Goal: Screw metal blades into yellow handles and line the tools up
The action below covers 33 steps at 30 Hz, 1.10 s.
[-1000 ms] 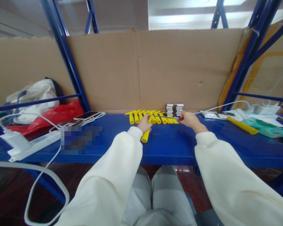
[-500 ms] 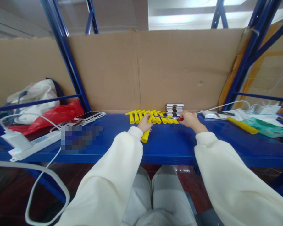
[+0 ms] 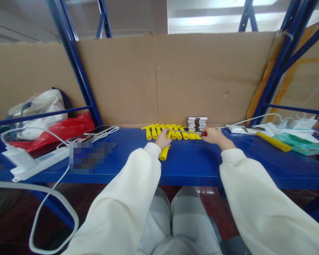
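Observation:
My left hand [image 3: 163, 139] is closed around a yellow plastic tube-shaped handle [image 3: 164, 154], whose round open end points toward me. A screwdriver [image 3: 186, 132] with a red handle lies level in my right hand [image 3: 213, 136], its fingers wrapped round the grip. Its metal shaft reaches left to the upper part of the yellow handle by my left fingertips; the exact contact is too small to see. Just behind both hands, several similar yellow handles [image 3: 149, 134] lie in a row. Next to my right hand stands a stack of small white-and-brown packs [image 3: 197, 123].
The blue tabletop [image 3: 191, 166] backs onto a cardboard panel [image 3: 117, 78]. At left are a power strip [image 3: 42, 164], a phone [image 3: 98, 130], cables and a red bag [image 3: 66, 131]. At right, another yellow piece [image 3: 273, 141] lies near a green packet [image 3: 299, 143].
Both hands keep their grips and stay almost in place. The right hand and the screwdriver show only a very slight shift.

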Each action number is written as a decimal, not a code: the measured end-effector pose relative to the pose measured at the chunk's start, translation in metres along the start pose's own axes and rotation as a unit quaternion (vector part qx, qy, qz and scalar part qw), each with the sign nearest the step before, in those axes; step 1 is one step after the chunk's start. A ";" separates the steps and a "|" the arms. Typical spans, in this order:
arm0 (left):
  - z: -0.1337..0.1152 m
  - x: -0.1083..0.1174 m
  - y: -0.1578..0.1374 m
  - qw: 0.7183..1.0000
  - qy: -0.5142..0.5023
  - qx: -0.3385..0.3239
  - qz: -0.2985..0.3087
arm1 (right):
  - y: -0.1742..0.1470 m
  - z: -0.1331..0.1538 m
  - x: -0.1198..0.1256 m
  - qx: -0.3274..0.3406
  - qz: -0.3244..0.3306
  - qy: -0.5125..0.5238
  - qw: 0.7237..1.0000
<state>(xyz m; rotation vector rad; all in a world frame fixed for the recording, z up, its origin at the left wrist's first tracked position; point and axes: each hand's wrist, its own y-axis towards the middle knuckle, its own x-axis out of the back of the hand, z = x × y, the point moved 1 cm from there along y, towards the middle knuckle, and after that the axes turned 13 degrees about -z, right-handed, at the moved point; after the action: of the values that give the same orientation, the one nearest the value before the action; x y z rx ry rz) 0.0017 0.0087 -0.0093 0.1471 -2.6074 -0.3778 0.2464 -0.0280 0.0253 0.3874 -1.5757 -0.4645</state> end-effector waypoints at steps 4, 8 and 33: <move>0.000 0.000 0.000 1.000 0.002 0.002 0.003 | 0.004 -0.005 -0.006 -0.011 -0.014 0.023 1.000; 0.000 0.000 0.000 1.000 0.004 0.008 0.000 | 0.009 -0.013 -0.013 -0.001 -0.048 0.056 0.997; -0.002 0.000 -0.001 1.000 -0.003 0.014 0.000 | 0.004 -0.011 -0.008 -0.011 -0.034 0.021 0.999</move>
<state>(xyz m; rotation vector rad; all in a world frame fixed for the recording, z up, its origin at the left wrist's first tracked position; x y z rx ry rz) 0.0023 0.0077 -0.0081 0.1549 -2.6193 -0.3419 0.2579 -0.0211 0.0214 0.4329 -1.5189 -0.5228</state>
